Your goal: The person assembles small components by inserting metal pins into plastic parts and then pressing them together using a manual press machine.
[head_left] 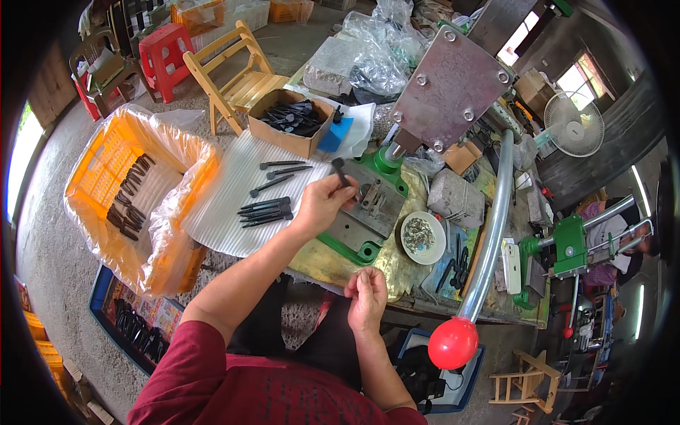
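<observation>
My left hand (324,204) pinches a black rod-shaped part (339,170) with a wider end, held above the steel fixture (374,202) on the green base of a lever press. My right hand (367,296) is near the table's front edge, thumb and fingertips pressed together; whatever they hold, if anything, is too small to make out. Left of the press, several similar black parts (265,212) lie on a white foam sheet (219,219). Behind them stands a cardboard box (300,146) filled with more. A white bowl (436,251) of small metal pieces sits right of the press.
A plastic-lined orange crate (92,170) with rows of black parts stands at left. The press lever (499,234), tipped with a red ball (453,343), reaches toward me at right. Nearby are a stone block (457,197), a phone (512,268) and another green press (569,248).
</observation>
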The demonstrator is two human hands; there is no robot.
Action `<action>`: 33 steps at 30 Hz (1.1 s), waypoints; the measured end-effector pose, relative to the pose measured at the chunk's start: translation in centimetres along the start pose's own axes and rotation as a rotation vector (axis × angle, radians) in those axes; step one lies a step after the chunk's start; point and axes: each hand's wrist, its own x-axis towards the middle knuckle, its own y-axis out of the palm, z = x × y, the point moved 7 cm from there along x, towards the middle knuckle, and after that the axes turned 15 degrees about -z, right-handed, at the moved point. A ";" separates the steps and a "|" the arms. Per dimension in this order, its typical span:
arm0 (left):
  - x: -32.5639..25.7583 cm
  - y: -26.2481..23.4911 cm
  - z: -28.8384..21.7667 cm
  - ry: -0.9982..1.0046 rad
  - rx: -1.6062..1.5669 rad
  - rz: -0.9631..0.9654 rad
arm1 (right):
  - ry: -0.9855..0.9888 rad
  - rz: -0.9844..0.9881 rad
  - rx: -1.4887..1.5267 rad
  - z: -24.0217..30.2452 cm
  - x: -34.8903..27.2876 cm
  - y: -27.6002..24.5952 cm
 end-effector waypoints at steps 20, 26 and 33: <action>3.0 2.1 -0.3 0.123 0.306 -0.019 | -0.031 0.016 -0.027 -1.0 -0.1 -1.3; 2.6 3.7 -3.1 0.526 0.508 0.109 | -0.161 0.005 -0.063 1.0 -0.1 -1.4; 2.6 3.8 -3.2 0.588 0.455 0.136 | -0.849 -0.046 0.039 13.9 -0.6 -1.5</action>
